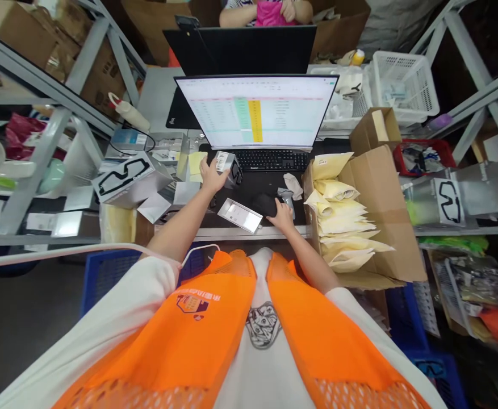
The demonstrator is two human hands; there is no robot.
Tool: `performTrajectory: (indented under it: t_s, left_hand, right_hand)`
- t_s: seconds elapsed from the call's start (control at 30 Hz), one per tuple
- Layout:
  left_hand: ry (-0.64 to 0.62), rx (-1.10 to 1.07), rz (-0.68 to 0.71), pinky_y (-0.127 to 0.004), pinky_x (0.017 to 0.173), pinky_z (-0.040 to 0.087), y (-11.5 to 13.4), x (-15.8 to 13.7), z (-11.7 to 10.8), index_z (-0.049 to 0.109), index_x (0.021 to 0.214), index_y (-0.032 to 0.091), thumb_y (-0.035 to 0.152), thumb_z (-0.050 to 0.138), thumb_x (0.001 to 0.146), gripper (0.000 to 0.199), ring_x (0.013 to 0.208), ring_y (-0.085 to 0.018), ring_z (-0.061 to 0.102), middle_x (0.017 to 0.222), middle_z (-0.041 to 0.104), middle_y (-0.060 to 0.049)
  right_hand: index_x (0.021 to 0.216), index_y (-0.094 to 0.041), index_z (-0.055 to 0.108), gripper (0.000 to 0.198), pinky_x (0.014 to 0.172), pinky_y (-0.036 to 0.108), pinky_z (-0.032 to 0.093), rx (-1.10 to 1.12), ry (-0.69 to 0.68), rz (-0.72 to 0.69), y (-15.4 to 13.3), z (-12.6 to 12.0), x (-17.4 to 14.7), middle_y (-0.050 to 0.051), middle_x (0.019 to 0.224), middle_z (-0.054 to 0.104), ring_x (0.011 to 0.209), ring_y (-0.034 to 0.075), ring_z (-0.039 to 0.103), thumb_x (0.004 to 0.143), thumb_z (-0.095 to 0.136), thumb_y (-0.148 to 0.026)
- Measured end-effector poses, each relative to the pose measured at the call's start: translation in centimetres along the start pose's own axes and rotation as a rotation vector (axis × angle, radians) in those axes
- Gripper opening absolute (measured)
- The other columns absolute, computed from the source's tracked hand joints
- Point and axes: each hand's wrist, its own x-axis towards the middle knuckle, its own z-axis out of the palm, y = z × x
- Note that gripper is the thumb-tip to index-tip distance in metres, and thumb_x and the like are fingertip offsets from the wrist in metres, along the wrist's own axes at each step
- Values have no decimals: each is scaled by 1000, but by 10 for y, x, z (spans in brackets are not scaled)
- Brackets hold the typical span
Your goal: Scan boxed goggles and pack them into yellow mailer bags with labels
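My left hand (213,176) is closed around the left side of a small grey box (230,169) with a white label and a dark picture on it. It holds the box just in front of the keyboard (270,160). My right hand (281,217) grips the right edge of a black, soft-looking pouch (262,204). A small clear packet (287,197) lies right by its fingers, and a crumpled white piece (292,186) is behind that. Between my hands, an open shallow white box (240,216) rests at a slant near the desk's front edge.
A lit monitor (257,111) stands behind the keyboard. To the right is a carton (376,199) full of yellow padded envelopes (342,218). Goggle boxes (132,179) and yellow notes (196,165) crowd the left. A white cable (82,248) crosses my left arm. Across the desk, a person's hands (289,10) hold pink cloth.
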Motion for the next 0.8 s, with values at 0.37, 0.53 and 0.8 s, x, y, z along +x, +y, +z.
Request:
performTrajectory:
  t_s: [0.37,0.53,0.8]
  left_hand:
    - [-571,-782,240,-56,121,33,74,-163,19,48,152,16,68,92,53,121,144,-43,46,152,52,-24]
    - [-465,-503,342,-51,115,43,98,-169,-4,48,152,19,53,92,59,109,132,-39,58,143,61,-17]
    - [-448,35,536,-55,100,49,94,-187,-24,49,154,14,43,84,67,98,115,-44,66,128,68,-22]
  right_hand:
    - [161,-15,25,114,125,51,31,726,202,-240,-34,-67,-103,23,163,34,151,36,36,78,67,-80]
    - [145,-20,49,73,113,47,44,579,337,-268,-59,-124,-108,18,143,54,134,31,53,96,41,-73]
    - [82,-23,53,30,69,29,39,82,-75,-249,-100,-165,-98,2,78,61,73,19,56,101,50,-46]
